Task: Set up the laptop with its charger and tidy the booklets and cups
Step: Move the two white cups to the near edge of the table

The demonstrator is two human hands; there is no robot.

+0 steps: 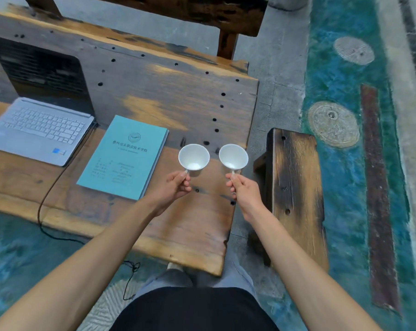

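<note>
Worn wooden table (168, 96) with dark round holes across the top and orange patches. Just beside its right end, low wooden bench (295, 187), dark at the edges. Further back, second dark bench (202, 10). Underneath, teal painted floor (340, 75) with two round pale medallions (333, 124) and grey stone strip (281, 68).

Fingers of left hand (178, 185) and right hand (241, 187) are covering the handles of both white cups (194, 156), so grip detail isn't showing. Laptop (38, 130) is running off frame's left edge; its dark screen is blurring, contents unreadable. Teal booklets (124, 157) are stacking, top cover hiding those below; small print too tiny to read. Black charger cable (43, 204) is dropping behind the tabletop (192, 235) edge, its far end tangling on the floor, plug not discernible.
</note>
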